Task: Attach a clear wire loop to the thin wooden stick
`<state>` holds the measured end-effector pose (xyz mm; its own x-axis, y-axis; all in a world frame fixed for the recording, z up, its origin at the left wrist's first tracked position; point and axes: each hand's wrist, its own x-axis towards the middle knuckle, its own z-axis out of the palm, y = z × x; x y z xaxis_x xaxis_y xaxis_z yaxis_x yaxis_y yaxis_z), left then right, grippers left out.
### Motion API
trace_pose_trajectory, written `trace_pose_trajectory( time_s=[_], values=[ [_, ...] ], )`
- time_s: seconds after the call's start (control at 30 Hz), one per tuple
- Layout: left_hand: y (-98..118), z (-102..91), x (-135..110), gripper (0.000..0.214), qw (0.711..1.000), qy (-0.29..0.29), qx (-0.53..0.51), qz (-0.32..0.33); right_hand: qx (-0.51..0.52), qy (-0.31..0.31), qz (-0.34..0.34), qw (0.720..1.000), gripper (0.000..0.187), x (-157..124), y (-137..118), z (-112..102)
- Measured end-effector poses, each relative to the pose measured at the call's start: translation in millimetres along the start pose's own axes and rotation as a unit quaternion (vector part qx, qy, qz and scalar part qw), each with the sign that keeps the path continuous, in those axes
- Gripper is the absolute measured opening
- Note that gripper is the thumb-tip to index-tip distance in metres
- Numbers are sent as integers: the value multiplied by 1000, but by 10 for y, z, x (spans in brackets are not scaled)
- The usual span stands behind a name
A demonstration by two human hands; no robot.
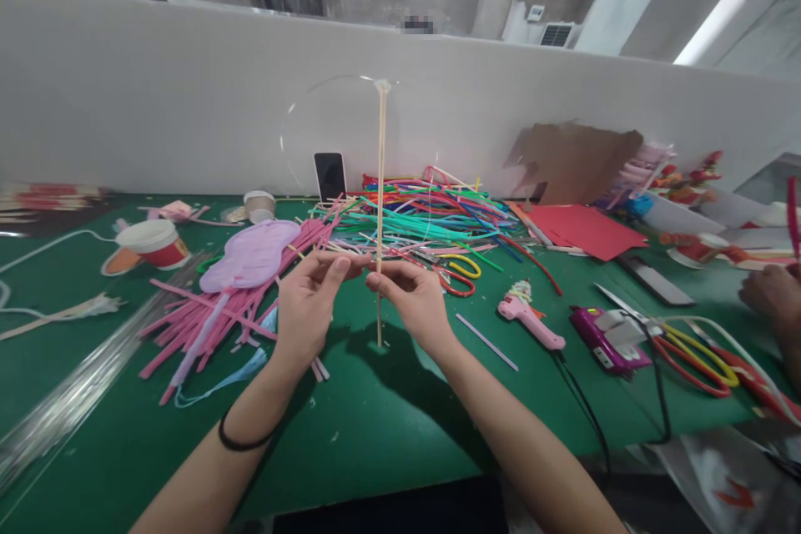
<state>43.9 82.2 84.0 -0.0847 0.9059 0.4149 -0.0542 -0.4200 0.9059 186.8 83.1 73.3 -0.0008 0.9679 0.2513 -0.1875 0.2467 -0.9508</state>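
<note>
My right hand (413, 297) pinches a thin pale wooden stick (380, 183) that stands upright over the green table (388, 425). A clear round balloon (325, 125) is fixed at the stick's top end. My left hand (311, 300), fingers curled together, pinches the stick from the left at the same height. A black band circles my left wrist. Just behind my hands lie a pile of pink strips (206, 321) and a heap of coloured balloon sticks (431, 217).
A pink glue gun (531, 319), a purple glue gun (606, 338) and scissors (682, 346) lie to the right. Another person's hand (773, 292) shows at the right edge. A phone (329, 175) leans on the white wall. Paper cups (153, 242) stand at left.
</note>
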Motion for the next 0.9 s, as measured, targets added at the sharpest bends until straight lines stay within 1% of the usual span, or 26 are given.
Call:
trace_pose_trajectory(
  time_s=[0.1,0.23,0.57,0.77,0.9],
  values=[
    [-5,10,-11,31,1000,0,-13,-1,1,-4,-9,1000,21,-1,12,-4],
    [-12,10,-8,32,1000,-5,-11,-8,2,-10,-1,1000,22,0,29,-18],
    [-37,-28,-6,32,999,-14,33,-14,-27,-25,11,999,22,9,116,-61],
    [-25,-45,-7,30,997,-29,72,2,-48,-23,3,999,21,24,165,-84],
    [-22,-58,-4,28,995,-23,93,6,-37,-27,10,999,25,14,163,-74]
  ],
)
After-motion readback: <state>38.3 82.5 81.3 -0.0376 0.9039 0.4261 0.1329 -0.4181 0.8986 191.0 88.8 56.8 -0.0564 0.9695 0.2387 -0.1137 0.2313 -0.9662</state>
